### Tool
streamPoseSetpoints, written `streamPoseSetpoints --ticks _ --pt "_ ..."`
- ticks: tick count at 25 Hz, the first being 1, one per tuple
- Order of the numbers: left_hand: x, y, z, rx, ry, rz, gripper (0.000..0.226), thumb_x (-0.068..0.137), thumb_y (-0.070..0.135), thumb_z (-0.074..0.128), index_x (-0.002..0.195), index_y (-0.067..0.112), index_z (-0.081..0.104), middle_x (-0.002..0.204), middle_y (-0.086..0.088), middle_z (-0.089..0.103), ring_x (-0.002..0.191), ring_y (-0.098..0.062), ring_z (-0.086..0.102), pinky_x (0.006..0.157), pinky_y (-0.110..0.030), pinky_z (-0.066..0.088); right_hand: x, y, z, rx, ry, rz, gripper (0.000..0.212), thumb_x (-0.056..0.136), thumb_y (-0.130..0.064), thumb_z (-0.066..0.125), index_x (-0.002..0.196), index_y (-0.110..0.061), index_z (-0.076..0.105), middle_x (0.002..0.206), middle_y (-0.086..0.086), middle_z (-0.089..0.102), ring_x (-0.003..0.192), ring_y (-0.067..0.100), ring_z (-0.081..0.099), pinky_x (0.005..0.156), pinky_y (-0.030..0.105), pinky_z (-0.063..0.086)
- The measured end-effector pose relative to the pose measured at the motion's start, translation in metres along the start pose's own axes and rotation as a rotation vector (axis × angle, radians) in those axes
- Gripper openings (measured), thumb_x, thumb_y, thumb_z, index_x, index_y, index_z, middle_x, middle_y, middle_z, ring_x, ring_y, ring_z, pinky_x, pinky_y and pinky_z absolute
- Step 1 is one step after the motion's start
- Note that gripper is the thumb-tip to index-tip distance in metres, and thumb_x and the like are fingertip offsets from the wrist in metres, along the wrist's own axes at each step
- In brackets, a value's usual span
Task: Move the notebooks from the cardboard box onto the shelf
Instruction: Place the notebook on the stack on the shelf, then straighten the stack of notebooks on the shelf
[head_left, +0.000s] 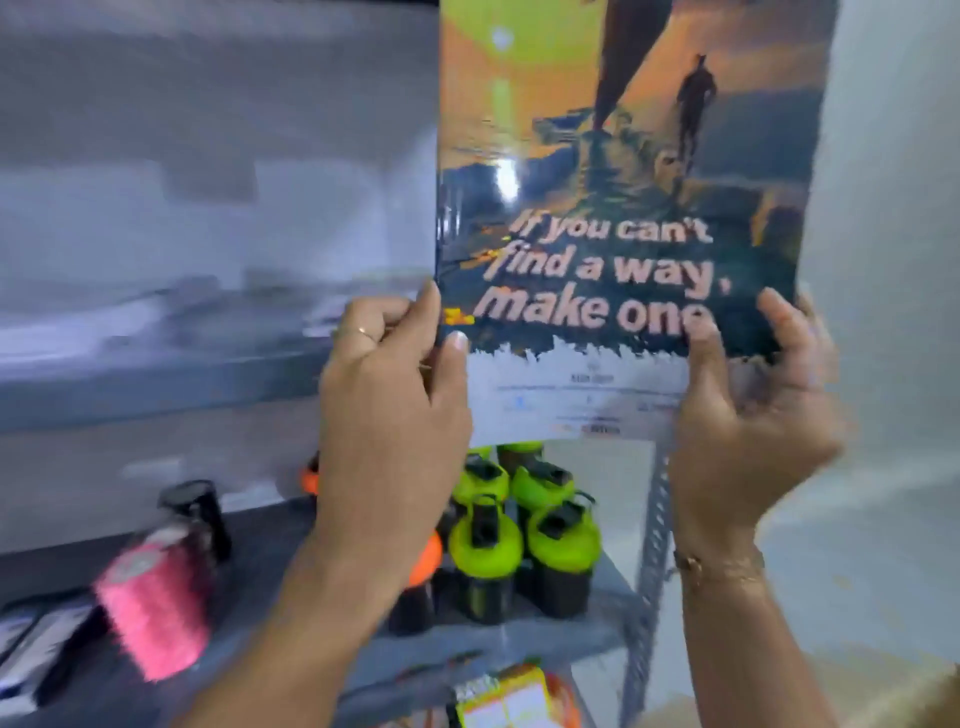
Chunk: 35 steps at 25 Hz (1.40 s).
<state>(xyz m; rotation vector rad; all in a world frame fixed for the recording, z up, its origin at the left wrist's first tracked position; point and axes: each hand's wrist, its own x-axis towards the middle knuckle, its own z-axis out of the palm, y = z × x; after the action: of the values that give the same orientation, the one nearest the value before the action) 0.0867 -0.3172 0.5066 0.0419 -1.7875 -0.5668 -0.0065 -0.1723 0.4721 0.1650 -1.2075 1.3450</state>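
1. Held upright in front of the camera is a glossy notebook (618, 218) with an orange sunset cover, a dark walking silhouette and the pale lettering "If you can't find a way, make one"; a white printed strip runs along its lower edge.
2. The notebook is gripped at both lower corners and is raised above the grey metal shelf (519, 631), touching none of its boards.
3. The left hand (387, 415) is clenched on the lower left corner: the thumb is pressed on the cover, the fingers are curled behind the spine edge. A thin ring is worn on one finger.
4. The right hand (748, 431) is clamped on the lower right corner: the thumb is laid across the end of the lettering, the fingers are wrapped behind the edge. A thin gold bracelet (719, 566) is worn at the wrist.
5. Lime-green capped bottles (524, 540) with dark bodies are grouped on the shelf board directly below the notebook.
6. An orange-capped bottle (428, 566) is partly hidden behind the left forearm, just beside the green group.
7. A pink fuzzy cylinder (156, 608) is lying tilted on the shelf board at lower left; a dark cylindrical item (200, 512) is placed just behind it.
8. The cardboard box cannot be made out.
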Motion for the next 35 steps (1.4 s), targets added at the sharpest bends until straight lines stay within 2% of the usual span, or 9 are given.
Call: streamPoseSetpoints --ticks 5,8,10,13,16,20,24,31,35 --pt "0.097 -0.035 -0.018 0.290 -0.055 -0.145 0.021 0.087 0.010 0.054 0.073 -0.003 0.061 0.068 -0.022 0.056 0.082 -0.041 0.056 0.063 -0.036 0.030 0.039 -0.033 0.100 -0.071 -0.535 0.015 0.026 0.085 -0.017 0.065 0.106 -0.002 0.068 0.118 0.019 0.066 0.109 0.031 0.062 0.095 0.037 0.048" --pt "0.119 -0.063 -0.003 0.446 -0.236 -0.325 0.023 0.089 0.009 0.049 0.096 -0.004 0.067 0.099 -0.026 0.067 0.101 -0.042 0.058 0.075 -0.038 0.046 0.043 -0.026 0.134 -0.398 -0.938 -0.041 0.021 0.088 -0.016 0.055 0.081 0.001 0.065 0.091 0.031 0.063 0.083 0.040 0.059 0.067 0.031 0.043" --pt "0.116 -0.074 0.005 0.483 -0.380 -0.463 0.025 0.090 0.011 0.047 0.105 -0.003 0.062 0.116 -0.025 0.063 0.107 -0.040 0.057 0.079 -0.036 0.046 0.039 -0.019 0.141 -0.534 -1.096 -0.024 0.025 0.089 -0.018 0.049 0.089 0.003 0.063 0.100 0.030 0.064 0.092 0.041 0.060 0.073 0.032 0.046" --pt "0.113 -0.080 0.010 0.457 -0.427 -0.528 0.016 0.088 0.012 0.047 0.092 0.002 0.059 0.106 -0.021 0.063 0.089 -0.037 0.057 0.068 -0.030 0.040 0.039 -0.016 0.144 -0.541 -1.143 0.054 0.026 0.090 -0.021 0.049 0.092 0.002 0.063 0.103 0.024 0.065 0.088 0.036 0.058 0.074 0.032 0.046" --pt "0.116 -0.077 0.004 0.373 -0.402 -0.480 0.028 0.090 0.022 0.052 0.092 0.000 0.069 0.094 -0.019 0.067 0.085 -0.036 0.060 0.062 -0.027 0.041 0.043 -0.025 0.138 -0.525 -1.136 0.030 0.039 0.091 -0.036 0.050 0.066 -0.006 0.053 0.076 0.017 0.059 0.074 0.032 0.055 0.064 0.027 0.039" --pt "0.107 -0.073 -0.021 0.030 -0.480 -0.396 0.027 0.081 0.041 0.067 0.095 0.021 0.077 0.108 -0.002 0.074 0.096 -0.017 0.063 0.081 -0.025 0.042 0.049 -0.033 0.104 -0.413 -1.197 -0.063 0.057 0.088 -0.053 0.050 0.045 -0.016 0.045 0.046 0.005 0.038 0.047 0.018 0.039 0.043 0.028 0.029" --pt "0.107 -0.077 -0.022 0.093 -0.663 -0.351 0.027 0.076 0.032 0.074 0.100 0.019 0.076 0.113 0.001 0.073 0.108 -0.008 0.062 0.089 -0.022 0.041 0.047 -0.024 0.098 -0.299 -1.264 -0.022 0.037 0.081 -0.050 0.062 0.092 -0.017 0.075 0.067 0.008 0.055 0.065 0.019 0.049 0.049 0.024 0.033" --pt "0.101 -0.077 -0.012 0.129 -0.553 -0.313 0.026 0.082 0.028 0.070 0.105 0.017 0.074 0.115 0.001 0.072 0.095 0.000 0.055 0.065 -0.009 0.037 0.039 -0.018 0.107 -0.317 -1.189 -0.119 0.046 0.084 -0.047 0.059 0.094 -0.005 0.073 0.097 0.024 0.072 0.093 0.036 0.063 0.080 0.040 0.053" --pt "0.100 -0.081 -0.016 0.201 -0.495 -0.271 0.027 0.081 0.025 0.071 0.106 0.016 0.074 0.114 -0.005 0.073 0.105 -0.012 0.061 0.079 -0.018 0.038 0.047 -0.012 0.100 -0.286 -1.159 -0.015 0.035 0.084 -0.039 0.064 0.103 -0.012 0.072 0.109 0.016 0.071 0.103 0.029 0.061 0.083 0.030 0.050"
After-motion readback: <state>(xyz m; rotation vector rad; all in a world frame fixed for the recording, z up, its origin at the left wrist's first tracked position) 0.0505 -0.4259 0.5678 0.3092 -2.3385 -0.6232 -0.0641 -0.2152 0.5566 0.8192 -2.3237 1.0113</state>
